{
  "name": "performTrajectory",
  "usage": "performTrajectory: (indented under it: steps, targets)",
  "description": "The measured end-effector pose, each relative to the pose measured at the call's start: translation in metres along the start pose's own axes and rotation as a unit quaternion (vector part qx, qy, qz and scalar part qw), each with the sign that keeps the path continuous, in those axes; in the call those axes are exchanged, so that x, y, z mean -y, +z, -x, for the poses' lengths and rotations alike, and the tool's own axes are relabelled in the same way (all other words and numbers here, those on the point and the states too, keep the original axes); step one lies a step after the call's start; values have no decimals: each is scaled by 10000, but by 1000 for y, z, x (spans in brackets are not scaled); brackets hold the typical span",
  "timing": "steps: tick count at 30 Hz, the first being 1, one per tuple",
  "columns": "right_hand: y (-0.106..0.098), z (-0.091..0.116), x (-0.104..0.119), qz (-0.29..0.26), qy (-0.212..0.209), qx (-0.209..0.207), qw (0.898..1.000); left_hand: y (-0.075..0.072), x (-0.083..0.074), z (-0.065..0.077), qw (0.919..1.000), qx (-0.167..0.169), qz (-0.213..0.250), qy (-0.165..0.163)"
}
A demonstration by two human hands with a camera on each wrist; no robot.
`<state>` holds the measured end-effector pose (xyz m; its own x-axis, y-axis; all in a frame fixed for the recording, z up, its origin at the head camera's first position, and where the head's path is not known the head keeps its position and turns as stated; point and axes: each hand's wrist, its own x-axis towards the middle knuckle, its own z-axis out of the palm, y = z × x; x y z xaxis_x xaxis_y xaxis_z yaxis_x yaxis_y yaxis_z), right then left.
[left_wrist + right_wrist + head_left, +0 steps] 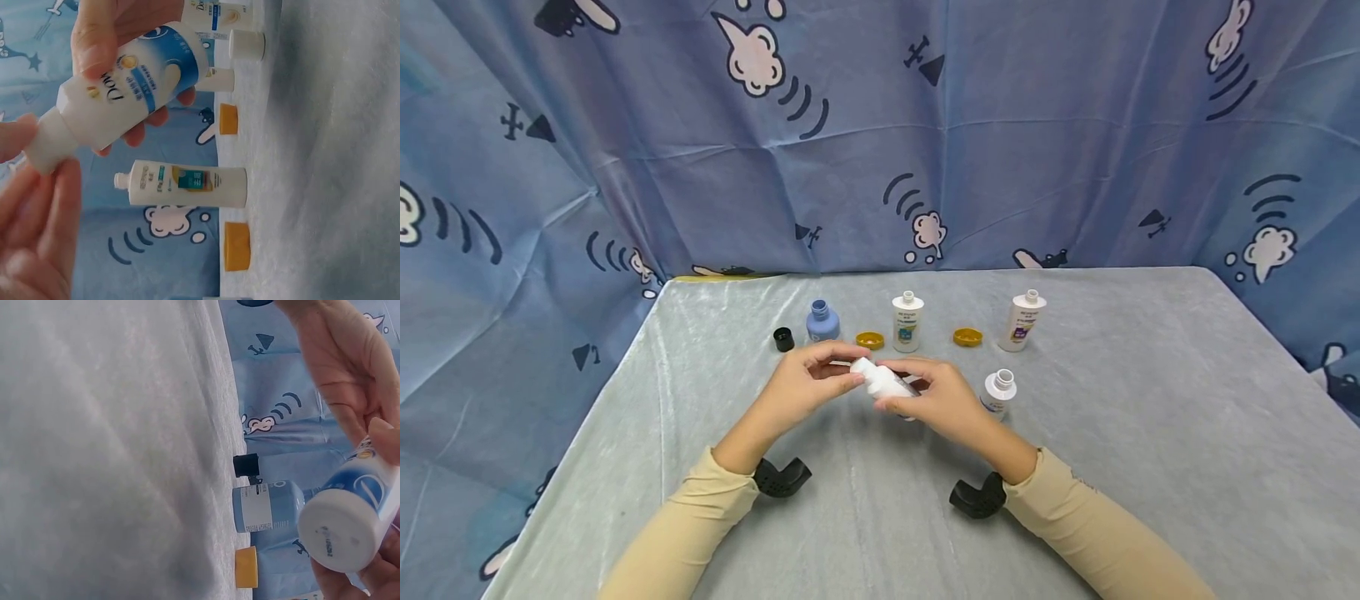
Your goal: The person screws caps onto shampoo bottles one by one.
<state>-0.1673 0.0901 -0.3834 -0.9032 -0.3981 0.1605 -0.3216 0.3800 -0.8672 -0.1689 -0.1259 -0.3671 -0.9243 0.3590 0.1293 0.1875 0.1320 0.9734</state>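
Note:
My right hand (943, 400) grips a white bottle (150, 75) with a blue label, tilted in the air above the table. The fingers and thumb of my left hand (805, 379) pinch the white cap (50, 140) at the bottle's neck end. The bottle's round base (337, 531) faces the right wrist camera. Near my right hand stands a small uncapped white bottle (998, 392), partly behind the wrist. Whether the pinched cap is screwed tight or loose cannot be seen.
Beyond my hands stand an open blue bottle (823, 322) and two uncapped white bottles, one central (907, 323), one farther right (1022, 321). A black cap (783, 339), two yellow caps (870, 340) and a white cap (247, 45) lie among them. A patterned blue curtain (850, 200) hangs behind.

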Motion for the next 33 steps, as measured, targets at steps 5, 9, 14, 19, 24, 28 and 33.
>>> performTrajectory:
  steps: [5,9,14,19,24,28,33]
  targets:
    - [1,-1,0,0,58,-53,10000,2,1,-2,9969,-508,-238,-548]
    - [1,-1,0,-31,108,-47,9999,4,4,-4,9966,-530,-188,-608]
    - [1,-1,0,-6,119,-66,9999,5,4,-3,9972,-512,-297,-447]
    - [-1,0,1,-288,199,46,9994,5,2,-1,9985,-336,-432,-34]
    - [-3,0,2,-390,271,105,9988,4,1,0,9989,-185,-439,38]
    - [-2,0,2,-410,297,75,9987,4,2,-1,9990,-293,-265,-213]
    - [-1,0,2,-442,394,58,9982,6,5,-3,9982,-432,-192,-375]
